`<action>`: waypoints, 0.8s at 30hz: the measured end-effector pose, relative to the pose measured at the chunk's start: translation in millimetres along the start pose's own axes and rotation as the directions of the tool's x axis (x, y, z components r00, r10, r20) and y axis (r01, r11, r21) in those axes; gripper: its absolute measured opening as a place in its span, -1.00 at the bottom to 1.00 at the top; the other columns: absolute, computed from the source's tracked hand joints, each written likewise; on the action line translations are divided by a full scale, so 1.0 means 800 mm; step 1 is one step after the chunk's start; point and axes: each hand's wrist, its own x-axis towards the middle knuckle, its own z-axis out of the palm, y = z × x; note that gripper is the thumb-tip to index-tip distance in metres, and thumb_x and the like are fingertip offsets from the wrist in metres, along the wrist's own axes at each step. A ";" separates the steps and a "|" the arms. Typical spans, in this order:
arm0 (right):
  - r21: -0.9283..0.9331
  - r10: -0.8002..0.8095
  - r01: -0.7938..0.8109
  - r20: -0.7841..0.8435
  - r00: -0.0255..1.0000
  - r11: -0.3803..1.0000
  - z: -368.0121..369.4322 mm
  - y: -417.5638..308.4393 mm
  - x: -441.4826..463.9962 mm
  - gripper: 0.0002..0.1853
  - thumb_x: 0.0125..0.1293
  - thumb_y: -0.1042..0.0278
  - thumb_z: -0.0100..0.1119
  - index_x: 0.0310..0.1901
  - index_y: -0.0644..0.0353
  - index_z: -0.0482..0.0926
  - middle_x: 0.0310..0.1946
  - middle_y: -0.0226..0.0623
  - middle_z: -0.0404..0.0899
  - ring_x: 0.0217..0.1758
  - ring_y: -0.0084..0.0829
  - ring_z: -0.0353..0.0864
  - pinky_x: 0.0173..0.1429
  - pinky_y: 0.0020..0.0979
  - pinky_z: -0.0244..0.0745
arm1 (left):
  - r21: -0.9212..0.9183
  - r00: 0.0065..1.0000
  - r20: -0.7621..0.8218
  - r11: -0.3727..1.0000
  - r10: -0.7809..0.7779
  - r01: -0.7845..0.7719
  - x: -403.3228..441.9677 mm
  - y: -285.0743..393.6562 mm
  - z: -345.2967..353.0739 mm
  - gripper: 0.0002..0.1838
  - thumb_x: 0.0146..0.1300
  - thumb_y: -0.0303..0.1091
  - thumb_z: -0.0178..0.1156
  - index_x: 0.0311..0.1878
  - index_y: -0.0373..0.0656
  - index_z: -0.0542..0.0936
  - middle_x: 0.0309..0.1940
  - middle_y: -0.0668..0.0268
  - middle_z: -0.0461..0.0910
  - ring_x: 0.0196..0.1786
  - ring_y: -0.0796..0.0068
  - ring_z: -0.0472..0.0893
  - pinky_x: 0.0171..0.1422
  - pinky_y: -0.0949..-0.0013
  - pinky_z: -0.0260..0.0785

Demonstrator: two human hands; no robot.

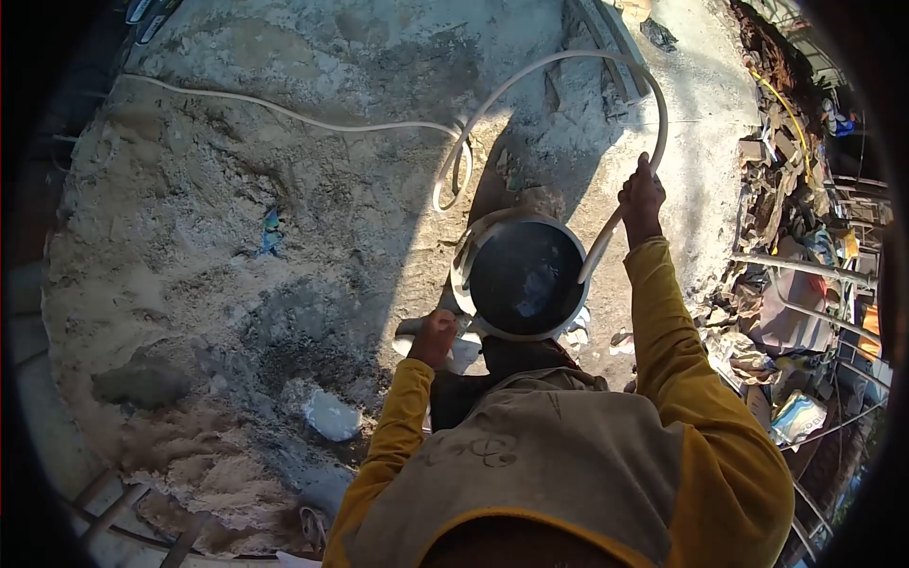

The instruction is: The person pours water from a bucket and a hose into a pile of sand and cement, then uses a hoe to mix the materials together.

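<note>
A pale hose [660,114] arcs over the ground, and my right hand [642,197] is closed around it near its end. That end reaches down to the right rim of a round bucket [526,333]. The bucket stands in front of my body, with dark liquid [511,270] inside and a light reflection on its surface. My left hand [434,338] is curled shut to the lower left of the bucket, apart from its rim. Whatever that hand may hold is hidden.
Rough, dusty ground [170,227] spreads to the left, with a blue scrap [272,233] and a pale block [331,415] on it. Boards [611,47] lie at the top. Rubble, litter and metal bars [805,270] line the right side.
</note>
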 end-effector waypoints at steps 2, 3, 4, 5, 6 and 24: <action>0.062 0.063 -0.052 -0.191 0.980 0.997 -0.004 0.016 0.043 -0.61 0.25 0.07 0.23 -0.52 0.04 0.25 -0.78 -0.55 0.15 -0.81 -0.63 0.11 -0.75 -0.51 0.04 | 0.147 0.995 -0.081 0.986 -0.066 0.077 -0.050 -0.093 -0.021 -0.60 0.17 -0.22 0.14 -0.03 -0.32 0.47 -0.18 0.07 0.59 -0.15 0.28 0.60 -0.04 0.30 0.44; 0.072 0.128 -0.115 -0.219 0.967 0.991 -0.005 0.015 0.054 -0.63 0.28 0.05 0.19 -0.47 0.04 0.25 -0.74 -0.51 0.16 -0.78 -0.60 0.10 -0.73 -0.49 0.05 | 0.173 0.985 -0.101 0.973 -0.137 0.153 -0.079 -0.112 -0.036 -0.57 0.16 -0.18 0.13 -0.01 -0.32 0.47 -0.12 0.02 0.59 -0.07 0.15 0.61 0.06 0.20 0.43; 0.077 0.129 -0.113 -0.266 0.955 0.991 -0.008 0.017 0.065 -0.60 0.27 0.03 0.20 -0.49 0.05 0.25 -0.75 -0.49 0.18 -0.79 -0.59 0.12 -0.73 -0.49 0.08 | 0.236 0.979 -0.161 0.958 -0.126 0.163 -0.105 -0.125 -0.050 -0.57 0.14 -0.18 0.15 -0.03 -0.32 0.48 -0.15 0.02 0.60 -0.10 0.15 0.61 0.03 0.21 0.44; 0.006 0.061 -0.061 -0.249 0.967 0.998 -0.016 0.022 0.074 -0.60 0.27 0.03 0.20 -0.51 0.05 0.25 -0.75 -0.49 0.19 -0.79 -0.58 0.14 -0.73 -0.49 0.10 | -0.010 0.934 -0.185 0.951 -0.304 0.308 -0.116 -0.217 -0.057 -0.58 0.13 -0.19 0.16 -0.06 -0.33 0.49 -0.17 0.01 0.60 -0.11 0.16 0.62 0.01 0.23 0.44; -0.061 -0.010 -0.004 -0.226 0.974 0.998 -0.020 0.027 0.082 -0.60 0.27 0.04 0.20 -0.52 0.06 0.25 -0.76 -0.48 0.20 -0.80 -0.58 0.15 -0.73 -0.49 0.12 | -0.058 0.927 -0.250 0.960 -0.281 0.275 -0.139 -0.214 -0.070 -0.60 0.12 -0.21 0.17 -0.08 -0.34 0.51 -0.20 0.01 0.60 -0.13 0.17 0.61 0.01 0.22 0.44; 0.068 0.123 -0.122 -0.007 0.992 0.990 -0.097 0.039 0.203 -0.75 0.24 0.19 0.20 -0.42 0.16 0.41 -0.69 -0.47 0.33 -0.74 -0.50 0.28 -0.66 -0.42 0.22 | -0.395 0.893 -0.256 0.883 -0.371 0.254 -0.156 -0.152 -0.012 -0.70 0.22 -0.27 0.12 -0.05 -0.23 0.42 -0.38 0.24 0.56 -0.47 0.49 0.57 -0.47 0.49 0.42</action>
